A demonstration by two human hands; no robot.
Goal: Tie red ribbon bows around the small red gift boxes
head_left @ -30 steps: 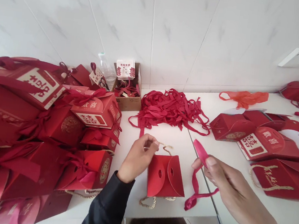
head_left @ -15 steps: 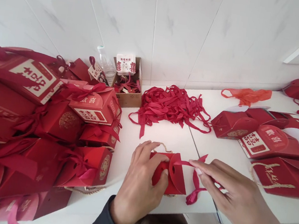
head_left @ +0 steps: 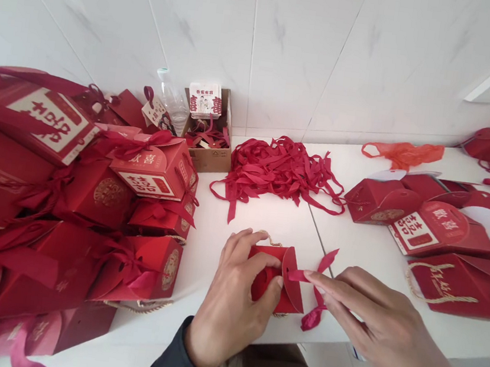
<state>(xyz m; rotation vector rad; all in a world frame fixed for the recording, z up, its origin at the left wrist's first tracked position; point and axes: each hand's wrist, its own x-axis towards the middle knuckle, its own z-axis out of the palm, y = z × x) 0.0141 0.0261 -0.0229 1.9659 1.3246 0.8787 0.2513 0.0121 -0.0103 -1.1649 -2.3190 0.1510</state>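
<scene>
A small red gift box (head_left: 291, 299) with gold cord stands at the table's front edge. My left hand (head_left: 234, 292) wraps around its left side, thumb and fingers bent over the top opening. Pinched between the thumb and fingers of my right hand (head_left: 382, 319) is a red ribbon (head_left: 297, 276), held at the hole in the box's right flap. The rest of that ribbon trails on the table between box and hand, with a bunched bit at its lower end. Whether the ribbon's tip is inside the hole I cannot tell.
A heap of red ribbons (head_left: 284, 170) lies behind the box. Ribbon-tied gift boxes (head_left: 105, 193) are stacked at left, beside a cardboard box (head_left: 212, 160) with cards. More red boxes (head_left: 449, 229) and an orange plastic bag (head_left: 409, 154) are at right.
The ribbon end in my right hand has come closer to the flap's hole and the flap looks more raised. My left hand keeps its hold on the box.
</scene>
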